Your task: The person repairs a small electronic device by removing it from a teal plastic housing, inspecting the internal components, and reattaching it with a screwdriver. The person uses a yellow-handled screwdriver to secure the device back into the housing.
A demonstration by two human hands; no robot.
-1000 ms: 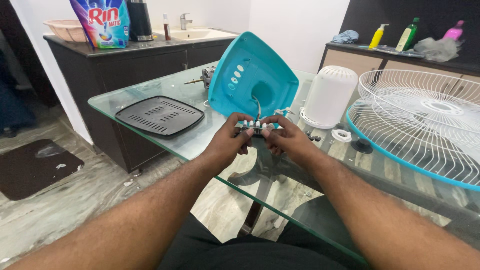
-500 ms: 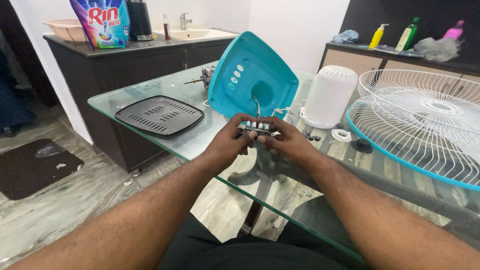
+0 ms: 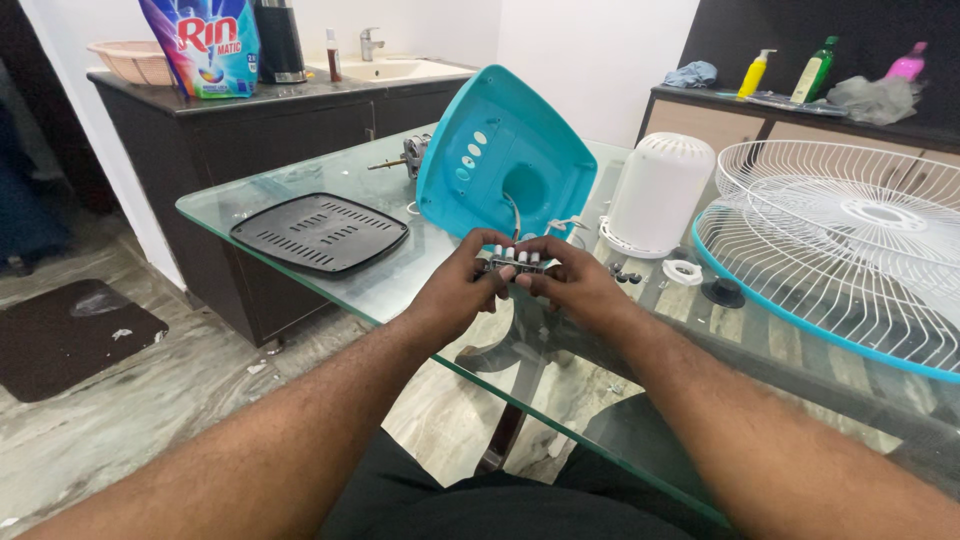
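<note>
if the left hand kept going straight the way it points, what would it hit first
Probably the teal fan housing, standing tilted just beyond the left hand and the small switch block both hands hold. Depth is hard to judge.

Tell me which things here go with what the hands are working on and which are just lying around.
In hand:
- push-button switch block, held by left hand and right hand
- wires up to the teal fan housing

Lying about:
- black vented plate
- white motor cover
- fan grille
- detergent pouch
- bottles
</note>
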